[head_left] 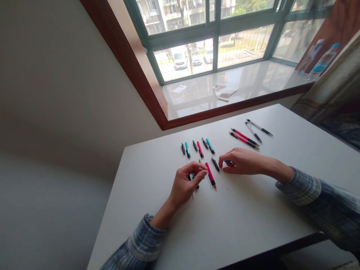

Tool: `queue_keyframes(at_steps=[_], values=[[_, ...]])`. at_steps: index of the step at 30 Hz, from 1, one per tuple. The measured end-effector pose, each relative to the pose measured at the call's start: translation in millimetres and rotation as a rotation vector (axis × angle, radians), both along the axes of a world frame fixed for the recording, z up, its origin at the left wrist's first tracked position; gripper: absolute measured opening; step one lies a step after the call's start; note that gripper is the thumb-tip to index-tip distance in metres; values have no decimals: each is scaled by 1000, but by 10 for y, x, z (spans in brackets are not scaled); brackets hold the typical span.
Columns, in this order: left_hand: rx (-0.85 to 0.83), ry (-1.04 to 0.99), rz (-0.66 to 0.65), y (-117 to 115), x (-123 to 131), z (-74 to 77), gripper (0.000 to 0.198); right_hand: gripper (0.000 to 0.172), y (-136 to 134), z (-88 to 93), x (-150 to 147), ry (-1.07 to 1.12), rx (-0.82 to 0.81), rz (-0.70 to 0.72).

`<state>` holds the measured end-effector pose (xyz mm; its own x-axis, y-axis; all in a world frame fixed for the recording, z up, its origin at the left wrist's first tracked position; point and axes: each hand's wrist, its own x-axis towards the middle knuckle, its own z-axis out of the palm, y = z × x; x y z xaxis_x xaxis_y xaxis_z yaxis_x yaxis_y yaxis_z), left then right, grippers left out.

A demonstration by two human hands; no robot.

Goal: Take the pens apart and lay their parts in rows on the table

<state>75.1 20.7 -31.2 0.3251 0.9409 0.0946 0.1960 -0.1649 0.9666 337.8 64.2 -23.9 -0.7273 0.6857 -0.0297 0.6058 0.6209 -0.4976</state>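
Note:
My left hand [187,182] is closed in a pinch above the pen parts; a tiny silvery piece [200,168] shows at its fingertips, too small to name surely. Under that hand lie partly hidden dark and teal pen parts. My right hand [242,161] is curled with its fingertips low at the table, around a teal pen barrel [229,163] that is mostly covered. Between the hands are a red pen barrel [210,174], a black pen piece [215,164] and a thin white refill [224,179]. Behind lie another red barrel [200,149] and teal barrels [187,149], [210,145] beside black pieces.
Two red pens [244,139] and two silver-and-black pens [259,128] lie at the back right of the white table [239,225]. Beyond its back edge is a window sill with a cloth [223,92] and plastic bottles [324,62]. A wall [56,112] stands left.

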Motion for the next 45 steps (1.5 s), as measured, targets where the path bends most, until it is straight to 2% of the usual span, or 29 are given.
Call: queue_keyframes(at_steps=[20, 25, 28, 31, 40, 45], values=[[-8, 9, -6, 4, -5, 4, 25, 17, 2, -19, -7, 48, -7, 27], [17, 52, -8, -18, 13, 50, 26, 18, -34, 25, -36, 223, 105, -22], [42, 110, -67, -40, 48, 100, 25, 27, -116, 56, -93, 400, 164, -9], [-5, 99, -157, -46, 78, 126, 26, 27, -202, 64, -147, 494, 182, 67], [-248, -96, -313, 10, 84, 139, 29, 19, -326, -1, -236, 546, 185, 110], [-310, -67, -368, 43, 80, 229, 34, 22, -356, -43, -263, 531, 167, 99]])
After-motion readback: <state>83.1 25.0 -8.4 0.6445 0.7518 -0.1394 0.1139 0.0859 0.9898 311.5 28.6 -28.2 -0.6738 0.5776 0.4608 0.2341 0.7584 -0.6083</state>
